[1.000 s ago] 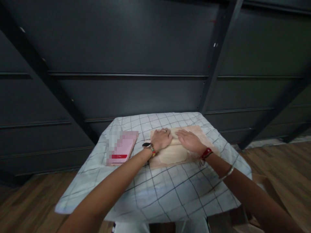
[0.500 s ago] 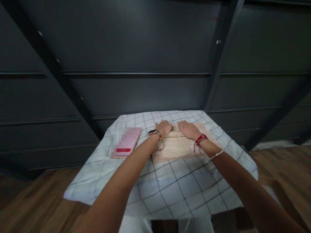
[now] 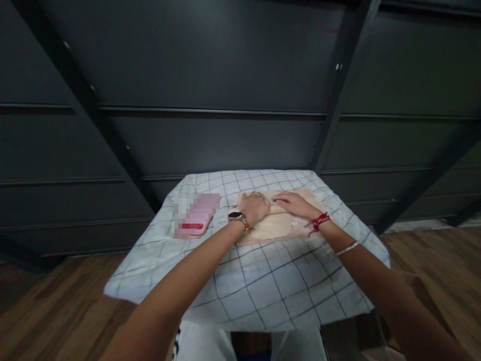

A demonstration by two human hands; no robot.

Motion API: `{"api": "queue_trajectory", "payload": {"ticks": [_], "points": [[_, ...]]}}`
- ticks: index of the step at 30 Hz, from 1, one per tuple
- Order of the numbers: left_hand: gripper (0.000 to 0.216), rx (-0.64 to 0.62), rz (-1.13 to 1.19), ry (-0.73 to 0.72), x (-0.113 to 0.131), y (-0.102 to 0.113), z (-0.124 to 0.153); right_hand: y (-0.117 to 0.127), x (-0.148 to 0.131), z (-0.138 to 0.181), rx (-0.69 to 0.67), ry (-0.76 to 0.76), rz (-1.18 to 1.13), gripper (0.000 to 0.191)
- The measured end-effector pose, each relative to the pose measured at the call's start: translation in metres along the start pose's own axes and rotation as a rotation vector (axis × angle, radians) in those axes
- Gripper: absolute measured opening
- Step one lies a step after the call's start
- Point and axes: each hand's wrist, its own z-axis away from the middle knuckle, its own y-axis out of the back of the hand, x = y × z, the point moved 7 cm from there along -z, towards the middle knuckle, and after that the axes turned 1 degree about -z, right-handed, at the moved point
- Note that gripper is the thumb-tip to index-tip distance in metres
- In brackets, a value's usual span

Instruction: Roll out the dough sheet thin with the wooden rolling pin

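Observation:
A cream cloth (image 3: 271, 228) lies on a thin pale-pink sheet (image 3: 311, 193), with a raised fold or roll across its middle. My left hand (image 3: 256, 206) rests palm down on the left end of that fold, its fingers spread and slightly bent. Lying over the right part of the fold is my right hand (image 3: 295, 203), fingers stretched out towards the left. Neither hand visibly grasps the cloth. The part of the fold beneath my palms is hidden.
To the left lies a flat pink packet or booklet (image 3: 199, 215) with a red stripe, partly blurred out. A white checked cloth (image 3: 263, 281) covers the table. Behind it rises a dark metal panel wall (image 3: 225, 143). A brown box (image 3: 421, 296) stands at lower right.
Both hands have come slightly nearer to me over the cloth. My left hand has shifted a little right, and its fingers look more bent. The fold sits closer to me.

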Motion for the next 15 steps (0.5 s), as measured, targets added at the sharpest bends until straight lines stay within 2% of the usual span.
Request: {"api": "queue_trajectory", "payload": {"ticks": [3,6,12,15], "points": [[0.04,0.068,-0.064,-0.034,0.009,0.005,0.017,0.004,-0.009,0.01,-0.009,0.067,-0.084,0.032],[0.04,0.082,-0.096,-0.05,0.014,0.006,0.026,0.005,-0.014,0.01,-0.044,0.088,-0.118,0.031],[0.038,0.064,-0.103,-0.056,0.014,0.006,0.028,0.001,-0.006,-0.011,-0.125,0.006,-0.151,0.03],[0.037,0.057,-0.118,-0.063,0.013,0.005,0.027,0.0,-0.007,-0.015,-0.131,0.045,-0.187,0.029]]}}
